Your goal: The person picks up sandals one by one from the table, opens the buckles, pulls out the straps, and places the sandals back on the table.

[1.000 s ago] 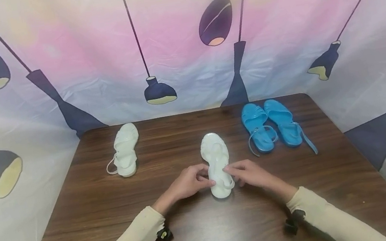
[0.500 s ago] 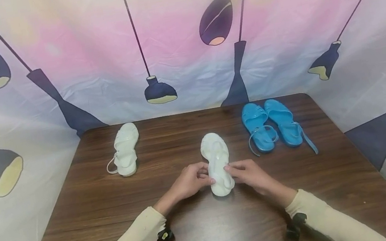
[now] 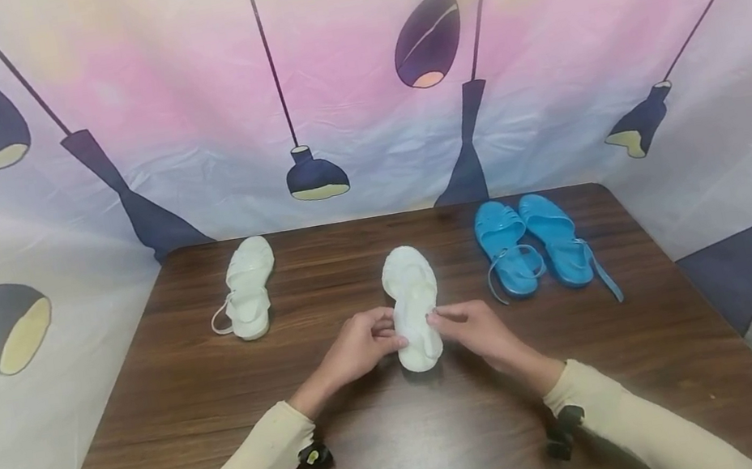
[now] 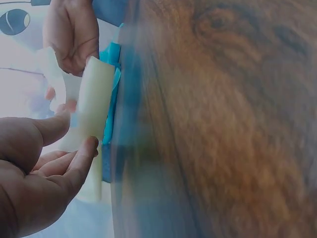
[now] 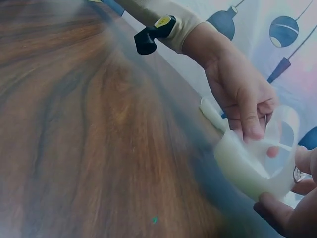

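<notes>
A white sandal [image 3: 413,302] is held between both hands at the middle of the table, toe pointing away. My left hand [image 3: 357,346] grips the left edge of its heel half, thumb on top. On the opposite side my right hand [image 3: 483,332] pinches the sandal's ankle strap, near a small metal buckle [image 5: 297,174] in the right wrist view. The heel end of the sandal [image 4: 95,99] shows raised above the tabletop in the left wrist view. Another white sandal [image 3: 249,275] lies at the back left, its strap looped out to the side.
Two blue sandals [image 3: 515,282] lie side by side at the back right, one strap trailing toward the right. The brown wooden table [image 3: 156,433] ends at a cloth backdrop [image 3: 198,90] printed with hanging lamps. Each sleeve carries a small black wrist device [image 3: 317,457].
Both hands have carried the white sandal slightly away from the body and to the left, keeping their hold on it. The other sandals stay in place; the head view has shifted a little.
</notes>
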Demonstrator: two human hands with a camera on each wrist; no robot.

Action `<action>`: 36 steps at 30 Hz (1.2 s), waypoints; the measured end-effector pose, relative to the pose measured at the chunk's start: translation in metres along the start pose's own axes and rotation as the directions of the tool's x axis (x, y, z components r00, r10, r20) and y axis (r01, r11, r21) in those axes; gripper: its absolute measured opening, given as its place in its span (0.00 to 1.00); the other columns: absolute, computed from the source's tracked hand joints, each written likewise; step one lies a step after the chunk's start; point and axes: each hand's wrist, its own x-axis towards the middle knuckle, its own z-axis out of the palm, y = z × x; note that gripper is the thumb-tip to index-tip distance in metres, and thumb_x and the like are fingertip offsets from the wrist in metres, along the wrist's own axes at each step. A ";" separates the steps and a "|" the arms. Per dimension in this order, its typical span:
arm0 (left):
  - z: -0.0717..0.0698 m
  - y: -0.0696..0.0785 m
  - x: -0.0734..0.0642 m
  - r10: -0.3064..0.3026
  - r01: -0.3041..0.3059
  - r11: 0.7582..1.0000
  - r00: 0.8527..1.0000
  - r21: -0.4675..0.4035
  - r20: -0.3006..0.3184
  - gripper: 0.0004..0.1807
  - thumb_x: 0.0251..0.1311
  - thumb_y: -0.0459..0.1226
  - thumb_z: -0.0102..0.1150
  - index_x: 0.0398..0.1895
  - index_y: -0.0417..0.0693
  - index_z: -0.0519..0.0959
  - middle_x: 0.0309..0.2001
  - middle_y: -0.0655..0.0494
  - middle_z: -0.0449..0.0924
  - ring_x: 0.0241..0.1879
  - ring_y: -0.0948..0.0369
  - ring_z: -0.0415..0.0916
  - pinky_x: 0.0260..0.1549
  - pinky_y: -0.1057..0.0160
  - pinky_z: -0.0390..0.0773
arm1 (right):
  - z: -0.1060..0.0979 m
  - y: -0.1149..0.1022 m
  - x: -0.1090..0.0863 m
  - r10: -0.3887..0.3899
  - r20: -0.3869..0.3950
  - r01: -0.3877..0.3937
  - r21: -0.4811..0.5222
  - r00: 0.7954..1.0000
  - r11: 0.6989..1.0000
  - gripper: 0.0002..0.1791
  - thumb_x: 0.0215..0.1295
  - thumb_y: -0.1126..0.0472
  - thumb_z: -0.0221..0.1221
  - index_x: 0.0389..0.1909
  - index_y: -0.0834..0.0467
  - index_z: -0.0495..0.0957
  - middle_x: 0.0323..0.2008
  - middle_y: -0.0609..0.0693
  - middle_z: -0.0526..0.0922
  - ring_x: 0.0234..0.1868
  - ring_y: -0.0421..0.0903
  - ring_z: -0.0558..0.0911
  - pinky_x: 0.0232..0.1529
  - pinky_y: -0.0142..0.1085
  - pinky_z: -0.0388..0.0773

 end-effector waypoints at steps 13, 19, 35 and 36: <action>-0.028 -0.002 -0.001 -0.006 0.009 0.999 0.997 0.041 -0.074 0.19 0.62 0.33 0.70 0.55 0.34 0.80 0.50 0.41 0.86 0.53 0.50 0.84 0.50 0.59 0.84 | 0.016 -0.023 0.027 -0.089 0.046 0.088 0.041 0.995 0.995 0.20 0.69 0.55 0.67 0.55 0.65 0.84 0.50 0.58 0.87 0.49 0.48 0.87 0.51 0.42 0.84; -0.048 -0.001 -0.001 -0.032 0.038 0.998 0.992 0.048 -0.120 0.20 0.63 0.33 0.70 0.56 0.33 0.80 0.51 0.41 0.86 0.54 0.49 0.84 0.50 0.57 0.84 | 0.028 -0.037 0.042 -0.124 0.062 0.118 0.094 0.990 0.989 0.19 0.69 0.58 0.67 0.54 0.66 0.84 0.52 0.60 0.86 0.50 0.49 0.87 0.52 0.42 0.84; -0.095 -0.012 -0.003 -0.135 0.131 0.991 0.970 -0.036 -0.201 0.27 0.67 0.39 0.66 0.65 0.34 0.74 0.61 0.40 0.80 0.61 0.47 0.79 0.56 0.54 0.81 | 0.064 -0.069 0.086 -0.137 0.120 0.087 0.353 0.983 0.932 0.18 0.72 0.65 0.62 0.55 0.75 0.79 0.56 0.66 0.82 0.52 0.55 0.86 0.50 0.41 0.85; -0.099 -0.013 -0.003 -0.135 0.130 0.991 0.969 -0.039 -0.205 0.27 0.68 0.38 0.65 0.65 0.33 0.73 0.61 0.39 0.79 0.61 0.46 0.78 0.57 0.53 0.80 | 0.067 -0.070 0.088 -0.139 0.124 0.084 0.367 0.983 0.926 0.18 0.72 0.66 0.62 0.55 0.75 0.78 0.55 0.67 0.82 0.51 0.55 0.86 0.50 0.41 0.85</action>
